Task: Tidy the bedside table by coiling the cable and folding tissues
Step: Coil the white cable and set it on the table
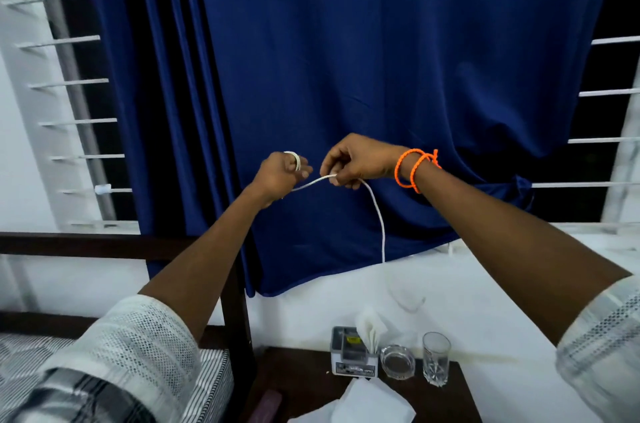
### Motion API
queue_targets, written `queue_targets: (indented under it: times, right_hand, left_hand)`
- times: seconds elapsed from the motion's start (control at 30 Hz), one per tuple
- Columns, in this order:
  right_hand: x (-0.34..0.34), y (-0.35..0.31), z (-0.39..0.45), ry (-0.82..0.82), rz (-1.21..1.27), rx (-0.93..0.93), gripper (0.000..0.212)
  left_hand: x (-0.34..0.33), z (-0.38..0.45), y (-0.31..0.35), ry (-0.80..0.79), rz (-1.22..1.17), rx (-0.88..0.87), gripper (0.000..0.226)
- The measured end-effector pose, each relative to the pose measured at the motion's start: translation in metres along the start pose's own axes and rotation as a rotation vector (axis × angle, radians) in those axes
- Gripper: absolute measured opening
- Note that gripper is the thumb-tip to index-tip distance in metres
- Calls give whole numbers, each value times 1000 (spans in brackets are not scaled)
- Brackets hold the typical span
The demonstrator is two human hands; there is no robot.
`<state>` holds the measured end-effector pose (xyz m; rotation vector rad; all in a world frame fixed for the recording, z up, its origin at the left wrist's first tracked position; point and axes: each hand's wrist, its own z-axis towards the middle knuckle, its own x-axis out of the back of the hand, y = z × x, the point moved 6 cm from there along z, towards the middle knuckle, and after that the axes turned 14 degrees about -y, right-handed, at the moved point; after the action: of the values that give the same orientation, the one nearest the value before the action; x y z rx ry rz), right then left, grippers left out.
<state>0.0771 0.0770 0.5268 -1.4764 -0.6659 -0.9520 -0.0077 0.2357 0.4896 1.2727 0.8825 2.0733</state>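
Note:
Both hands are raised in front of the blue curtain, holding a white cable (379, 214). My left hand (280, 174) grips a small loop of the cable wound over its fingers. My right hand (353, 161), with orange bands on the wrist, pinches the cable a short way to the right. From there the cable hangs down toward the white wall ledge. Loose white tissues (363, 403) lie on the dark bedside table (460, 398) at the bottom, and more tissues (370, 327) stand in a holder.
On the table stand a grey holder box (349, 358), a glass ashtray (397, 362) and a drinking glass (435, 363). A bed with striped bedding (211, 384) and a dark wooden frame sits to the left. Window bars flank the blue curtain (381, 58).

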Motion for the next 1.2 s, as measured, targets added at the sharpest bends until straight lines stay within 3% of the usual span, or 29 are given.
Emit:
queue_targets:
  times: [0.1,0.23,0.37,0.53,0.7,0.83,1.0,1.2]
  right_hand:
    - [16,-7,-4,79,-100,28,18]
    - [32,-9,-9,219,-142,80,13]
    - [39,-8,-10,301,-135,127,12]
    - [38,-3,-7,353,-65,139,11]
    - [24,10,-1,329,178,207,9]
    - [1,20,3,347,411,278,16]
    - [-32,21,16,287,689,211,35]
    - [-65,17,24,162,747,114,16]
  left_hand:
    - [-15,-1,-4,-138,-15,22,15]
    - [-35,-5,-8,-331,-415,70,18]
    - [-47,-11,-3,-384,-629,84,37]
    - [-59,-21,13,-524,-778,32,50]
    - [-61,-31,33,-672,-824,-61,39]
    - [-50,-30,42,-609,-940,-154,35]
    - [-40,-24,47,-511,-961,-259,33]
    - [-19,-10,42,-249,-988,-334,31]
